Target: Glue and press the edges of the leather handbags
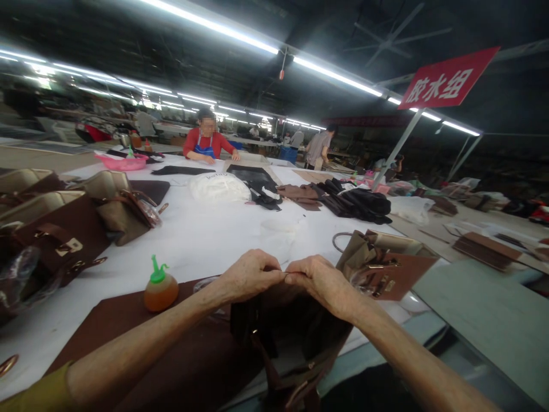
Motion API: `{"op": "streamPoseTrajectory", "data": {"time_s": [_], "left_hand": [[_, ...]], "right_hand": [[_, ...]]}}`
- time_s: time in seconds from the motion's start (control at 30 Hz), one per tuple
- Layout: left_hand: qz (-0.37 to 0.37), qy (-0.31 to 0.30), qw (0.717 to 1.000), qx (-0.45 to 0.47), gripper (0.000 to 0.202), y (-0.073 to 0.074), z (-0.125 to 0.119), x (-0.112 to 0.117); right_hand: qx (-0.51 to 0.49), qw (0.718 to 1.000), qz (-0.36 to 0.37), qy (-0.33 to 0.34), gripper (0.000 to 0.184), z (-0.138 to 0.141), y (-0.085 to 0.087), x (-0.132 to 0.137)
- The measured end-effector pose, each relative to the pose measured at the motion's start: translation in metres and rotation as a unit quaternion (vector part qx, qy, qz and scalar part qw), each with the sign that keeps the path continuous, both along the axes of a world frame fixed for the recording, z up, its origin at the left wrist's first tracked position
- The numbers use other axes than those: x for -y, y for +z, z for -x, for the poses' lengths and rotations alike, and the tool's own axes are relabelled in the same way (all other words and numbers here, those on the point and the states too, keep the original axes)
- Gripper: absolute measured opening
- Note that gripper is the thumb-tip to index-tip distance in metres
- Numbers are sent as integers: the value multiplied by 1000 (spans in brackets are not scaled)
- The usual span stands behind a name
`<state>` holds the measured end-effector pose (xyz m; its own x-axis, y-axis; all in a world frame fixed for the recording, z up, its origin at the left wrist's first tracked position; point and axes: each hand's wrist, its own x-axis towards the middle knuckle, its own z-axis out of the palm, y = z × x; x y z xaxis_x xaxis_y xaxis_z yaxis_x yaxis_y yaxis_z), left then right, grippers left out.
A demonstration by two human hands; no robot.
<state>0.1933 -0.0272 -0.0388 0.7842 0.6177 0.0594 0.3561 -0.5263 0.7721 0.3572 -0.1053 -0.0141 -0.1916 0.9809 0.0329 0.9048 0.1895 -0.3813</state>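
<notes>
A dark brown handbag (291, 326) stands at the table's near edge, with its inside in shadow and straps hanging at the front. My left hand (251, 276) is closed in a pinch at the bag's far top edge. Right beside it, my right hand (321, 281) pinches the same edge, the two sets of fingertips almost touching. A thin line of the edge shows between them. Left of my left forearm, a squeeze bottle (160, 293) of amber liquid with a green nozzle stands on a flat brown panel (107, 332).
Several brown handbags (64, 240) stand at the left, and another handbag (394, 269) sits close by my right hand. Black pieces (354, 200) and a white plastic bag (221, 187) lie farther back. A person in red (206, 140) works across the white table (189, 229).
</notes>
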Motion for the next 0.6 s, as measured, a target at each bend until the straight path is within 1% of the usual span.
{"op": "streamPoseTrajectory", "data": {"time_s": [0.07, 0.17, 0.27, 0.37, 0.47, 0.5, 0.6], "left_hand": [[21, -10, 1000, 7, 36, 3, 4, -4], [56, -8, 998, -4, 39, 7, 13, -11], [78, -11, 997, 2, 37, 6, 20, -13], [92, -9, 995, 33, 30, 1, 25, -11], [106, 24, 992, 57, 25, -6, 29, -7], [121, 25, 990, 63, 24, -9, 32, -5], [180, 4, 981, 71, 29, -14, 40, 0]], "right_hand": [[13, 1000, -2, -13, 24, 1, -1, 0], [40, 999, -10, -32, 21, 3, -1, 0], [63, 997, -13, -48, 18, 8, 0, 0], [98, 993, -4, -60, 16, 12, 0, -1], [147, 987, -1, -71, 15, 14, -2, -2], [157, 985, -2, -72, 15, 15, -3, -2], [172, 983, 1, -71, 16, 16, -5, -2]]}}
